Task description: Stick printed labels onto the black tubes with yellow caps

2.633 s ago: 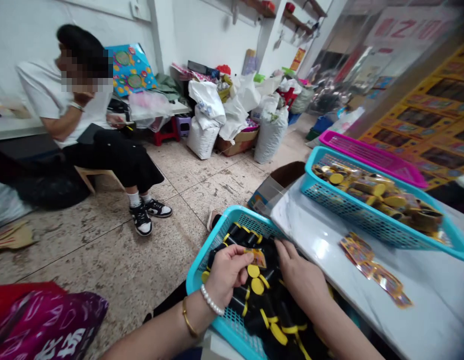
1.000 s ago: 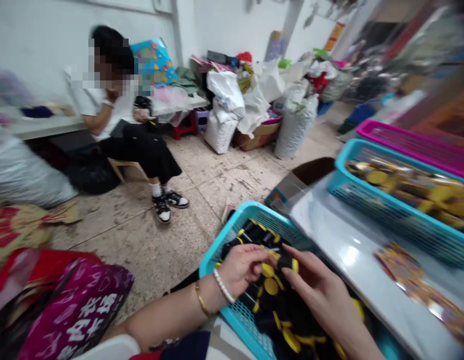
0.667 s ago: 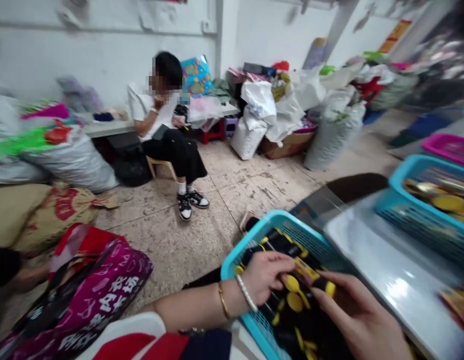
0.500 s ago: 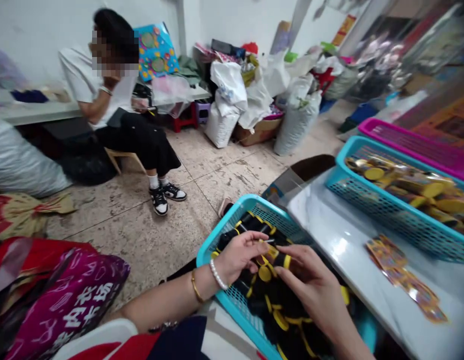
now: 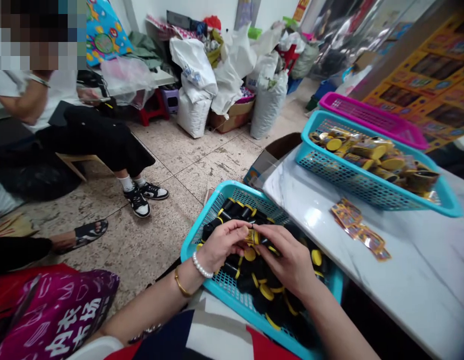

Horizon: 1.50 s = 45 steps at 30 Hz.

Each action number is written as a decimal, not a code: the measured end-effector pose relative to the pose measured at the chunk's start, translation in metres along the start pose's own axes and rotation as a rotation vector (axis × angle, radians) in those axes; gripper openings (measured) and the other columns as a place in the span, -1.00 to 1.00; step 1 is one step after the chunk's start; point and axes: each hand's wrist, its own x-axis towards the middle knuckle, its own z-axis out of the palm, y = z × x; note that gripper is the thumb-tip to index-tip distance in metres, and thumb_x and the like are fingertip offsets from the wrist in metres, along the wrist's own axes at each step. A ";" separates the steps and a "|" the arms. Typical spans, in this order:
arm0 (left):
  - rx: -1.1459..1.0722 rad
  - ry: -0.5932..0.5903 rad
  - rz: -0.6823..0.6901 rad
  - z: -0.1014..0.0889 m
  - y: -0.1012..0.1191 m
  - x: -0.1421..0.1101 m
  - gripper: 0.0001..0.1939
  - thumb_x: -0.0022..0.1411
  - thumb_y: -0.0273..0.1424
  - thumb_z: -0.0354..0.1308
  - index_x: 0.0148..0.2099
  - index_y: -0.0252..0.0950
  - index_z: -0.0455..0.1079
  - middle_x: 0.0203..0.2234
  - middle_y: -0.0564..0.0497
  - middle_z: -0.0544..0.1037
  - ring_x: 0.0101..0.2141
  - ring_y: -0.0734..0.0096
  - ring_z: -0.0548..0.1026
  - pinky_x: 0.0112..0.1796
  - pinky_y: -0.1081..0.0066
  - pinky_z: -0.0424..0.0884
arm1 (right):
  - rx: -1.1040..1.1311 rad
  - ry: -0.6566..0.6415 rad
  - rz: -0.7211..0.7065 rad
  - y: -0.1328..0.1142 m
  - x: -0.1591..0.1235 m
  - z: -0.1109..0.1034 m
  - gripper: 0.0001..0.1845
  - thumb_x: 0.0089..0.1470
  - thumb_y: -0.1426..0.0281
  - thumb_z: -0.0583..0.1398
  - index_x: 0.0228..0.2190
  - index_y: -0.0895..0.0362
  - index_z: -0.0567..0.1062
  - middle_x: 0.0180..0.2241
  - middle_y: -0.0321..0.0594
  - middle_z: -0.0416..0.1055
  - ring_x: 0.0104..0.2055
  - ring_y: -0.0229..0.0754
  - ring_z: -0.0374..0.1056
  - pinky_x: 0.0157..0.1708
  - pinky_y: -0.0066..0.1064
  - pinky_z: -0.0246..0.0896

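Above a blue plastic basket, my left hand and my right hand meet fingertip to fingertip. Between them is a small cylinder with a yellow printed wrapping, partly covered by my fingers. The left fingers pinch its near-left side; the right thumb and fingers grip the other end. Many black cylinders with yellow caps fill the basket below. Flat printed wrappers lie on the marble-patterned table to the right.
A second blue basket with wrapped yellow-capped cylinders stands on the table, beside a magenta basket. A seated person is at left, near another person's sandalled foot. A purple bag lies at lower left; white sacks stand behind.
The view has swung right. My hands have come closer together, and the yellow printed wrapping now sits around the cylinder between them. Another person's foot has appeared at left.
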 end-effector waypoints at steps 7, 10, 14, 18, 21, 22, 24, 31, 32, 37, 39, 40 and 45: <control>0.355 0.074 0.306 0.004 0.004 -0.003 -0.70 0.09 -0.27 0.28 -0.15 -0.33 0.48 -0.29 -0.05 0.56 -0.27 0.37 0.47 -0.22 0.43 0.35 | 0.172 0.037 0.188 0.004 0.000 0.010 -0.74 0.06 0.37 0.26 -0.16 0.05 0.53 -0.31 -0.19 0.52 -0.33 -0.17 0.45 -0.30 -0.33 0.43; 0.310 0.028 0.246 0.005 0.008 -0.004 -0.65 0.08 -0.25 0.28 -0.11 -0.33 0.43 -0.33 -0.03 0.54 -0.34 0.42 0.46 -0.29 0.45 0.36 | 0.308 0.020 0.282 0.005 -0.001 0.009 -0.70 0.06 0.34 0.26 -0.11 0.05 0.51 -0.28 -0.20 0.51 -0.32 -0.19 0.46 -0.28 -0.35 0.43; 0.201 0.002 0.146 0.000 0.003 0.001 -0.63 0.08 -0.14 0.26 -0.21 -0.35 0.39 -0.52 0.08 0.45 -0.54 0.57 0.36 -0.48 0.53 0.27 | 0.360 0.019 0.307 0.006 -0.002 0.011 -0.70 0.01 0.33 0.29 -0.15 0.05 0.54 -0.32 -0.21 0.50 -0.35 -0.20 0.42 -0.29 -0.35 0.39; 0.130 -0.012 0.023 -0.001 -0.005 0.007 -0.58 0.11 -0.03 0.18 -0.38 -0.34 0.33 -0.63 0.09 0.41 -0.66 0.64 0.29 -0.62 0.58 0.14 | 0.581 -0.008 0.421 0.006 0.002 0.015 -0.77 -0.06 0.27 0.34 -0.34 0.12 0.54 -0.47 -0.27 0.47 -0.45 -0.25 0.37 -0.41 -0.41 0.36; 0.086 0.024 -0.024 0.001 -0.005 0.007 -0.58 0.10 -0.03 0.19 -0.40 -0.34 0.33 -0.70 0.12 0.38 -0.71 0.66 0.25 -0.66 0.60 0.08 | 0.649 -0.021 0.395 0.006 0.006 0.014 -0.77 -0.04 0.28 0.33 -0.30 0.10 0.56 -0.38 -0.24 0.46 -0.38 -0.24 0.38 -0.36 -0.39 0.36; 0.060 0.024 -0.032 0.001 -0.005 0.006 -0.58 0.10 -0.03 0.19 -0.38 -0.34 0.34 -0.70 0.13 0.37 -0.72 0.67 0.24 -0.67 0.61 0.08 | 0.645 -0.011 0.367 0.006 0.006 0.013 -0.79 -0.03 0.29 0.33 -0.30 0.08 0.58 -0.37 -0.23 0.46 -0.36 -0.23 0.39 -0.35 -0.38 0.36; -0.025 -0.020 -0.060 0.001 -0.003 0.005 -0.58 0.09 -0.04 0.20 -0.34 -0.34 0.37 -0.68 0.12 0.39 -0.72 0.68 0.25 -0.67 0.62 0.08 | 0.642 0.033 0.327 0.007 0.005 0.011 -0.86 -0.04 0.32 0.34 -0.36 0.07 0.60 -0.38 -0.22 0.44 -0.36 -0.22 0.38 -0.35 -0.37 0.37; -0.097 -0.068 -0.114 0.000 -0.005 0.005 -0.62 0.06 -0.11 0.28 -0.38 -0.36 0.36 -0.72 0.12 0.39 -0.75 0.72 0.22 -0.69 0.65 0.04 | 0.606 0.048 0.314 -0.001 0.002 0.011 -0.70 -0.01 0.34 0.32 -0.17 0.04 0.55 -0.26 -0.19 0.43 -0.33 -0.22 0.41 -0.36 -0.39 0.40; -0.089 -0.052 -0.125 0.000 -0.007 0.005 -0.62 0.05 -0.10 0.28 -0.38 -0.36 0.36 -0.74 0.13 0.38 -0.76 0.72 0.21 -0.70 0.65 0.02 | 0.543 0.045 0.273 -0.003 0.002 0.012 -0.70 -0.01 0.36 0.31 -0.16 0.04 0.55 -0.25 -0.18 0.43 -0.30 -0.21 0.41 -0.35 -0.39 0.39; -0.138 -0.031 -0.187 -0.001 -0.013 0.008 -0.54 0.07 0.00 0.21 -0.46 -0.36 0.34 -0.81 0.14 0.34 -0.84 0.69 0.12 -0.76 0.59 -0.01 | 0.517 0.112 0.237 0.000 -0.001 0.015 -0.86 -0.05 0.38 0.35 -0.35 0.08 0.57 -0.38 -0.23 0.39 -0.38 -0.25 0.37 -0.44 -0.45 0.36; -0.126 -0.060 -0.192 -0.001 -0.014 0.008 -0.54 0.08 0.00 0.20 -0.44 -0.36 0.35 -0.81 0.12 0.36 -0.85 0.67 0.13 -0.77 0.58 -0.01 | 0.613 0.089 0.295 0.002 -0.003 0.015 -0.82 -0.05 0.36 0.35 -0.30 0.06 0.58 -0.32 -0.22 0.38 -0.38 -0.27 0.38 -0.43 -0.45 0.40; -0.105 -0.067 -0.191 -0.001 -0.014 0.008 -0.56 0.07 -0.02 0.21 -0.42 -0.36 0.35 -0.80 0.12 0.37 -0.84 0.66 0.14 -0.77 0.58 0.00 | 0.671 0.063 0.320 0.003 -0.003 0.014 -0.80 -0.04 0.36 0.34 -0.28 0.04 0.59 -0.29 -0.22 0.37 -0.38 -0.28 0.39 -0.42 -0.43 0.42; -0.051 -0.075 -0.159 0.001 -0.016 0.005 -0.53 0.07 0.01 0.21 -0.41 -0.37 0.34 -0.74 0.09 0.41 -0.76 0.67 0.25 -0.71 0.63 0.06 | 0.884 0.045 0.362 0.002 -0.005 0.012 -0.87 -0.03 0.36 0.33 -0.33 0.03 0.62 -0.26 -0.25 0.30 -0.52 -0.33 0.42 -0.51 -0.40 0.50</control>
